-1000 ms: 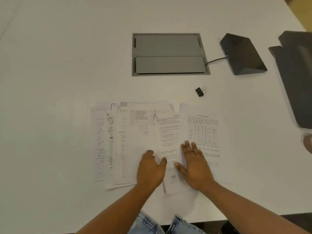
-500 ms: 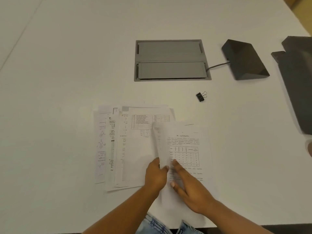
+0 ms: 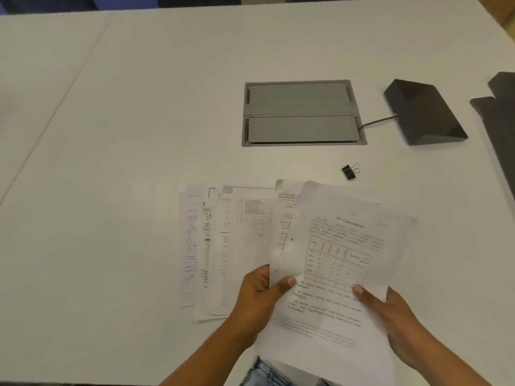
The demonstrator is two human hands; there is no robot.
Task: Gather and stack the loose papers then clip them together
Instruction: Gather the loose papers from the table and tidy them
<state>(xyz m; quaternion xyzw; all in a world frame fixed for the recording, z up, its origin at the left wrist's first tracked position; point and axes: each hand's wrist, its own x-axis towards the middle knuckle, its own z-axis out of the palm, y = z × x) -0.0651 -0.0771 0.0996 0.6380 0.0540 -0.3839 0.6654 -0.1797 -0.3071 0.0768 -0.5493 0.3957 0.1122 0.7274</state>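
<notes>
Two printed sheets are lifted off the white table, the top one showing a table of figures. My left hand pinches their left edge with the thumb on top. My right hand grips the lower right edge of the top sheet. Several more printed papers lie fanned out and overlapping on the table to the left of my hands. A small black binder clip lies on the table beyond the papers, apart from both hands.
A grey recessed cable hatch sits in the white table behind the clip. A black wedge-shaped device with a cable stands to its right. A dark flat object lies at the right edge.
My hands went from pressing flat on the papers to picking up the right-hand sheets, which now hang above the table. The fanned papers on the left have not moved.
</notes>
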